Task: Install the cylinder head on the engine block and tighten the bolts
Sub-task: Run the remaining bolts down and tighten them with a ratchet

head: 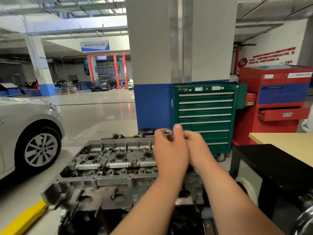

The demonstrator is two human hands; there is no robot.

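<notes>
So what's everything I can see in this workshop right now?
cylinder head: one, grey metal, centre foreground
engine block: one, dark, beneath it
metal piece: one, silver, between the hands
green tool cabinet: one, green, behind the hands
red tool cabinet: one, red, far right, drawers open
pillar: one, grey over blue, centre
silver car: one, silver, left
dark car: one, dark, background left
table: one, light wood, right
left hand: one, pinches the metal piece
right hand: one, curled against the left, grip hidden

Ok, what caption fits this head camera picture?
Left hand grips a bolt, right hand beside it, above the cylinder head.
</notes>
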